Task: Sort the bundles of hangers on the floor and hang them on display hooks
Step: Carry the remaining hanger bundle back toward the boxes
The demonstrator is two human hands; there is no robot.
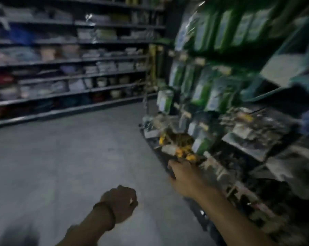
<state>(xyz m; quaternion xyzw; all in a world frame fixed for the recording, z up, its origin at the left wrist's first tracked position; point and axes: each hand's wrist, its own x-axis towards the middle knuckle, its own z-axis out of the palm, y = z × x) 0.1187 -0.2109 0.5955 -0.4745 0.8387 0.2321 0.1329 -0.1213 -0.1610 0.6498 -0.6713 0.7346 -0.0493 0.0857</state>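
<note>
Blurred aisle: right hand [181, 174] at bundle [183, 151] low on display rack [200, 206].
The bundle is dark with yellow tips; whether fingers grip it, cannot tell. Over floor [79, 148], left hand [120, 205] clenched, empty.

Floor [70, 157]: grey, matt, smooth, concrete-like. Far shelving [79, 76]: dark grey, painted-metal look, dull. Hanging packets [201, 89]: green, glossy plastic film with bright highlights. Pack [178, 139] at the rack edge: clear shiny wrap over yellow plastic-looking pieces (blur hides finer detail). 1 wristband [111, 217]: dark, matt.
</note>
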